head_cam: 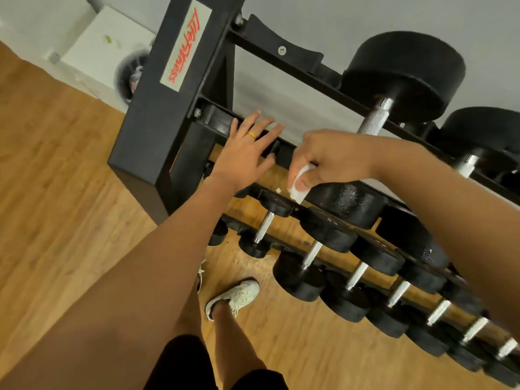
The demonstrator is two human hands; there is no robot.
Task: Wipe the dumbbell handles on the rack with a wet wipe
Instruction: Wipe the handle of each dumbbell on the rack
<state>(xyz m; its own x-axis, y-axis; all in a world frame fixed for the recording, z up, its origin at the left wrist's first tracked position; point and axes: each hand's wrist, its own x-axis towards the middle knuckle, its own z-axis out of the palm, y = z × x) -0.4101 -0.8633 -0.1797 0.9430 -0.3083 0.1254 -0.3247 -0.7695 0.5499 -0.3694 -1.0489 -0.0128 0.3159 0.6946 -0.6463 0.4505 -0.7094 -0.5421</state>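
Note:
A black dumbbell rack (157, 108) holds black dumbbells on two tiers. My right hand (332, 156) grips a white wet wipe (299, 182) at the near end of a large top-tier dumbbell, whose silver knurled handle (375, 116) shows just beyond my knuckles. My left hand (244, 153) hovers flat over the rack's empty upper rail, fingers straight and spread, a yellow ring on one finger. Several smaller dumbbells with silver handles (264, 226) line the lower tier below my arms.
The floor is wood (56, 178). A white bin (112, 54) with a round opening stands against the wall behind the rack's left end. My leg and white shoe (233, 298) stand close to the lower tier.

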